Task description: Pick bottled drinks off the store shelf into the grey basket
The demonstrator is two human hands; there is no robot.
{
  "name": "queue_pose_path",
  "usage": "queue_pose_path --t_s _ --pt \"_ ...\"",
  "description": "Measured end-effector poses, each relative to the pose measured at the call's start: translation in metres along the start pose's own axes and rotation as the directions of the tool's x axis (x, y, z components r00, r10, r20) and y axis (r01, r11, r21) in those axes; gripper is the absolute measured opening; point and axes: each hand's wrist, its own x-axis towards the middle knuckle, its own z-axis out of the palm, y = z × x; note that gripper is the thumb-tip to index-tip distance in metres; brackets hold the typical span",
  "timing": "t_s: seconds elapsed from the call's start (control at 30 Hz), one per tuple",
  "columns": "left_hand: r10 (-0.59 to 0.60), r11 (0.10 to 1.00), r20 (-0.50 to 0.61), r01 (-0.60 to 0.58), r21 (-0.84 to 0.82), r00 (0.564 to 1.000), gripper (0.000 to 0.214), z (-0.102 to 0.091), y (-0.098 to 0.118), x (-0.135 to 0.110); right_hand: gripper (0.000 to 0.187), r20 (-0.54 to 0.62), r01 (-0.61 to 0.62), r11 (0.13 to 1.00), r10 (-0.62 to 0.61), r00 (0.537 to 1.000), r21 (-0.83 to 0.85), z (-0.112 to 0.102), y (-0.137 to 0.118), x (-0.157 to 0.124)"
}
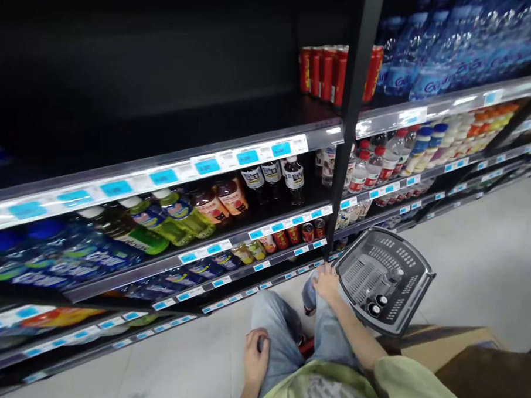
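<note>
My left hand (pixel 256 354) rests against my left thigh, its fingers loosely bent, with a dark gap beside the thumb; nothing held shows there. On my right knee lies my right hand (pixel 326 282), fingers spread over the jeans (pixel 337 325). Just right of that hand is a dark grey shopping basket (pixel 412 308), tilted in view. Inside it are two dark bottles with white caps (pixel 377 305) and a clear container (pixel 393 275). In front of me, dark-drink bottles with white labels (pixel 294 177) stand upright on the middle shelf.
A long black shelf unit (pixel 361 68) holds red cans (pixel 326 72), blue water bottles (pixel 447 60), and green drink bottles (pixel 177 215). Blue-and-white price tags (pixel 207 166) line the shelf edges. Cardboard boxes (pixel 448 342) stand behind the basket on the pale floor (pixel 474 249).
</note>
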Motion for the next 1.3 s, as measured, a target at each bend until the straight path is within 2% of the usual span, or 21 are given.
queue_pose_path --t_s 0.1,0.17,0.2,0.27,0.37,0.43,0.47,0.53,0.63,0.7,0.8,0.93,1.07,1.1,1.17,1.3 --pt "-0.008 1.000 0.042 0.009 -0.012 0.999 0.026 0.002 0.016 0.019 0.064 0.039 0.032 0.993 -0.027 0.999 -0.112 0.003 -0.003 -0.014" --pt "0.055 0.997 0.069 -0.050 -0.062 0.996 0.026 0.006 0.045 0.047 0.064 0.052 0.038 0.993 -0.032 0.998 -0.113 0.000 0.002 -0.013" --pt "0.115 0.990 0.061 -0.109 -0.092 0.991 0.026 0.008 0.066 0.066 0.064 0.051 0.040 0.994 -0.035 0.998 -0.104 -0.001 0.005 -0.012" --pt "0.272 0.953 -0.026 -0.272 -0.133 0.962 0.026 0.009 0.120 0.111 0.063 0.031 0.041 0.996 -0.038 0.999 -0.083 -0.004 0.009 -0.008" --pt "0.497 0.850 -0.160 -0.516 -0.110 0.853 0.026 0.001 0.213 0.190 0.060 -0.003 0.033 0.998 -0.033 0.999 -0.061 -0.005 0.012 -0.005" --pt "0.588 0.786 -0.226 -0.615 -0.067 0.776 0.032 -0.012 0.271 0.240 0.059 -0.013 0.028 0.998 -0.029 1.000 -0.059 -0.004 0.013 -0.003" --pt "0.607 0.771 -0.252 -0.635 -0.043 0.754 0.038 -0.019 0.298 0.262 0.059 -0.016 0.032 0.998 -0.033 0.999 -0.059 -0.003 0.014 -0.002" --pt "0.618 0.774 -0.268 -0.632 0.041 0.739 0.049 -0.030 0.342 0.300 0.059 -0.022 0.037 0.998 -0.038 0.999 -0.053 -0.002 0.016 0.001" --pt "0.641 0.766 -0.148 -0.614 0.191 0.753 0.061 -0.037 0.386 0.337 0.057 -0.054 0.038 0.999 -0.040 0.998 -0.029 0.000 0.019 0.005" --pt "0.621 0.770 -0.082 -0.585 0.255 0.780 0.064 -0.033 0.399 0.351 0.053 -0.082 0.040 0.999 -0.041 0.996 -0.017 0.000 0.020 0.007" --pt "0.583 0.784 -0.050 -0.546 0.296 0.811 0.060 -0.021 0.401 0.361 0.051 -0.102 0.040 0.999 -0.042 0.994 -0.016 0.001 0.021 0.009" --pt "0.613 0.762 -0.061 -0.569 0.308 0.788 0.057 -0.005 0.393 0.366 0.051 -0.115 0.051 0.998 -0.054 0.992 -0.026 0.003 0.020 0.012" --pt "0.627 0.773 -0.179 -0.578 0.261 0.758 0.048 0.006 0.380 0.364 0.052 -0.107 0.047 0.998 -0.051 0.993 -0.031 -0.002 0.017 0.011" --pt "0.648 0.760 -0.213 -0.603 0.242 0.731 0.043 0.009 0.375 0.361 0.052 -0.105 0.047 0.998 -0.051 0.993 -0.035 -0.002 0.016 0.011" --pt "0.722 0.689 -0.284 -0.690 0.221 0.631 0.031 0.015 0.361 0.348 0.051 -0.105 0.046 0.998 -0.050 0.993 -0.043 -0.003 0.015 0.010" --pt "0.858 0.445 -0.408 -0.850 0.282 0.313 0.023 0.020 0.328 0.300 0.053 -0.121 0.046 0.998 -0.052 0.991 -0.048 0.007 0.016 0.012"
